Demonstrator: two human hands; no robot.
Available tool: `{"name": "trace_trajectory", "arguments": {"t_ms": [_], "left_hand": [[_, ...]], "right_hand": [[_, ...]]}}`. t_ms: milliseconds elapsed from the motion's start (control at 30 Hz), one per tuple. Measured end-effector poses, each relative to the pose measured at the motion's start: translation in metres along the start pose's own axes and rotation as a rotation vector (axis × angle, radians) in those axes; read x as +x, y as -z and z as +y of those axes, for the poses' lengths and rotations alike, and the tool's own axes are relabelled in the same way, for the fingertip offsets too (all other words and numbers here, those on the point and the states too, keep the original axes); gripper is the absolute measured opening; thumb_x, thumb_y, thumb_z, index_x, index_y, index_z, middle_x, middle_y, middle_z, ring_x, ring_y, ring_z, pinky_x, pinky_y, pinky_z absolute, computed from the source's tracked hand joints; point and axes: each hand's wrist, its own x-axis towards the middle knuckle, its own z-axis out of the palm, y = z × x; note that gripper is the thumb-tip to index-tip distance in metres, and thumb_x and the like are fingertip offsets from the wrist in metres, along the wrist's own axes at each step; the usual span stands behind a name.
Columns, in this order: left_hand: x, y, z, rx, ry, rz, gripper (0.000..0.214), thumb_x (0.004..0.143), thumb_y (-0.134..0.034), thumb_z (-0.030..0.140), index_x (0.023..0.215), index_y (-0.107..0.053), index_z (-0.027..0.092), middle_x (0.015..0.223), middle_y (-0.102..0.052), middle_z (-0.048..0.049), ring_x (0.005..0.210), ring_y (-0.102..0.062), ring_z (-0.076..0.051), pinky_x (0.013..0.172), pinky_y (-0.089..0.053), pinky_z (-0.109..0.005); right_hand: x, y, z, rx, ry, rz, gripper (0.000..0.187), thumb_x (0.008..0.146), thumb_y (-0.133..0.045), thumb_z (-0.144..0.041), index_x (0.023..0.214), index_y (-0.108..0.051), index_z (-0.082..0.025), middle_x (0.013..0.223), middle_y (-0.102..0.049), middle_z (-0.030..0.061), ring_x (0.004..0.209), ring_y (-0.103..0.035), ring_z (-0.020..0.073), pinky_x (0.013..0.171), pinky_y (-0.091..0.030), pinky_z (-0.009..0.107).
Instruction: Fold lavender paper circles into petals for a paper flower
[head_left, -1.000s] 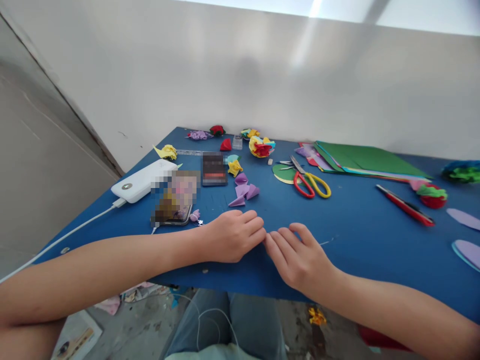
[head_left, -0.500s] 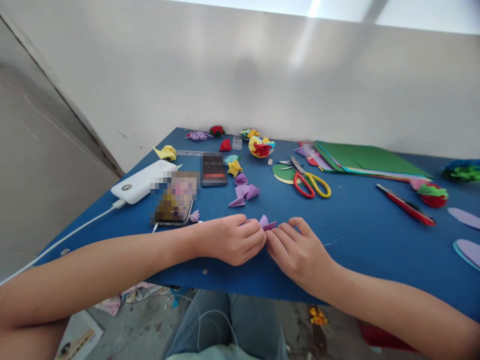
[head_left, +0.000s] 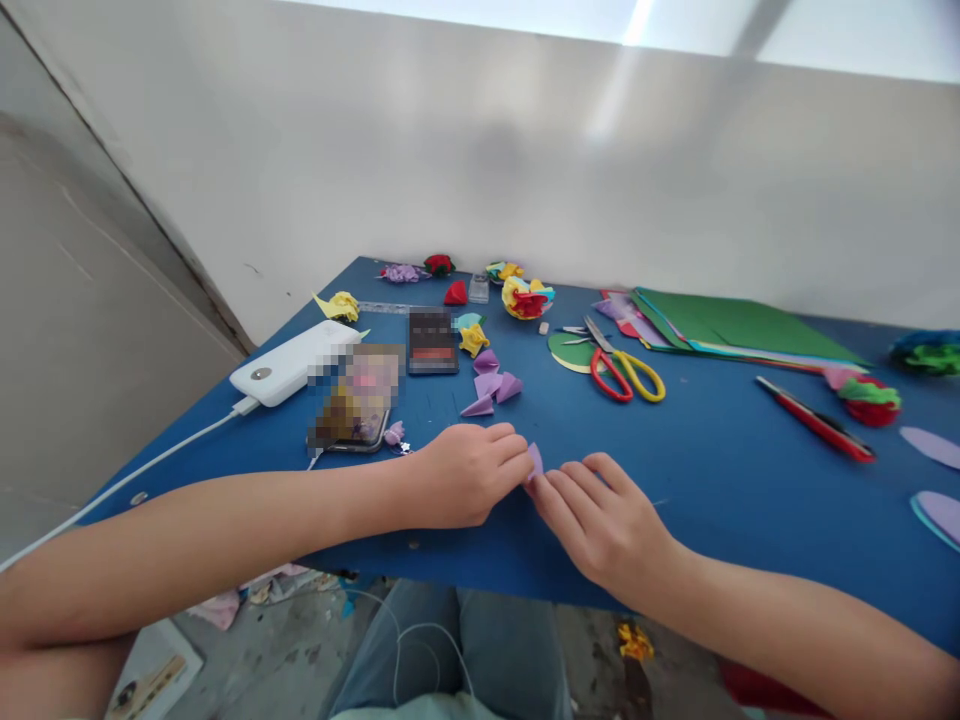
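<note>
Between my two hands is a small piece of purple paper (head_left: 535, 461), its upper part showing above the fingertips. My left hand (head_left: 476, 476) is closed on it in a pinch from the left. My right hand (head_left: 589, 510) pinches its lower right side, with thumb and fingertips close to the left fingers. Both hands are near the front of the blue table (head_left: 465, 550). Just beyond them lie several folded purple paper petals (head_left: 488, 385) in a small cluster. The lower part of the held paper is hidden by my fingers.
Left: a phone (head_left: 364, 400), a white power bank (head_left: 296, 362) with a cable, and a dark device (head_left: 433, 342). Behind: paper flowers (head_left: 527, 298). Right: scissors (head_left: 626, 372), green paper sheets (head_left: 742, 325), a red utility knife (head_left: 817, 420) and purple ovals (head_left: 934, 445).
The purple paper has turned and shows as a narrower upright piece. My fingers have shifted slightly around it. The whole view has moved a little.
</note>
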Motion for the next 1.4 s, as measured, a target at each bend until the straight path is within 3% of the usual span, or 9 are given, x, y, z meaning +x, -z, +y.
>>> {"name": "trace_trajectory", "arguments": {"t_ms": [200, 300, 367, 533, 767, 933, 1400], "left_hand": [[0.003, 0.006, 0.004, -0.337, 0.285, -0.06, 0.011, 0.084, -0.04, 0.013, 0.08, -0.05, 0.015, 0.078, -0.056, -0.002, 0.073, -0.05, -0.014, 0.063, -0.041, -0.024], [0.003, 0.007, 0.003, -0.399, 0.347, -0.028, 0.012, 0.087, -0.041, 0.017, 0.08, -0.05, 0.015, 0.076, -0.056, -0.0008, 0.072, -0.051, -0.012, 0.063, -0.041, -0.021], [0.002, 0.006, 0.001, -0.305, 0.288, 0.035, 0.014, 0.088, -0.04, 0.021, 0.086, -0.052, 0.015, 0.081, -0.057, -0.0028, 0.076, -0.052, -0.013, 0.065, -0.042, -0.023], [-0.002, 0.003, -0.004, 0.084, -0.039, 0.137, 0.018, 0.089, -0.04, 0.018, 0.097, -0.055, 0.012, 0.086, -0.06, -0.0051, 0.075, -0.052, -0.015, 0.062, -0.04, -0.028], [-0.001, 0.009, -0.006, 0.25, -0.161, 0.148, 0.018, 0.09, -0.039, 0.017, 0.091, -0.056, 0.011, 0.077, -0.059, -0.0046, 0.072, -0.054, -0.013, 0.055, -0.039, -0.027], [-0.001, 0.009, -0.005, 0.335, -0.231, 0.205, 0.017, 0.088, -0.042, 0.016, 0.089, -0.058, 0.01, 0.084, -0.06, -0.0064, 0.072, -0.055, -0.013, 0.052, -0.038, -0.026], [-0.004, 0.006, -0.004, 0.479, -0.351, 0.197, 0.018, 0.086, -0.045, 0.019, 0.085, -0.061, 0.01, 0.091, -0.059, -0.0092, 0.076, -0.055, -0.016, 0.051, -0.038, -0.026]], "right_hand": [[0.004, 0.004, -0.003, -0.078, 0.061, 0.055, 0.019, 0.084, -0.044, -0.008, 0.095, -0.059, -0.004, 0.078, -0.062, 0.0125, 0.074, -0.055, 0.0216, 0.067, -0.038, 0.038], [0.006, 0.003, -0.001, -0.081, 0.015, 0.051, 0.018, 0.085, -0.043, -0.007, 0.094, -0.058, -0.006, 0.076, -0.061, 0.0098, 0.068, -0.054, 0.0181, 0.064, -0.038, 0.035], [0.004, 0.001, 0.001, -0.075, -0.043, 0.032, 0.016, 0.085, -0.044, -0.008, 0.092, -0.057, -0.007, 0.072, -0.059, 0.0072, 0.064, -0.053, 0.0155, 0.06, -0.037, 0.031], [-0.003, -0.005, 0.003, -0.052, -0.129, 0.055, 0.018, 0.083, -0.047, -0.008, 0.1, -0.052, -0.007, 0.07, -0.056, 0.0048, 0.063, -0.05, 0.0141, 0.055, -0.034, 0.027], [0.003, -0.003, 0.002, 0.11, -0.226, 0.057, 0.012, 0.086, -0.039, -0.012, 0.088, -0.051, -0.012, 0.064, -0.049, 0.0019, 0.053, -0.042, 0.0113, 0.048, -0.028, 0.025], [0.005, -0.001, 0.002, 0.174, -0.247, 0.078, 0.012, 0.086, -0.039, -0.011, 0.086, -0.051, -0.012, 0.064, -0.049, 0.0022, 0.053, -0.042, 0.0115, 0.046, -0.029, 0.024], [0.006, 0.004, 0.004, 0.142, -0.182, 0.065, 0.011, 0.084, -0.045, -0.013, 0.078, -0.055, -0.013, 0.062, -0.051, 0.0033, 0.056, -0.045, 0.0133, 0.051, -0.032, 0.026]]}}
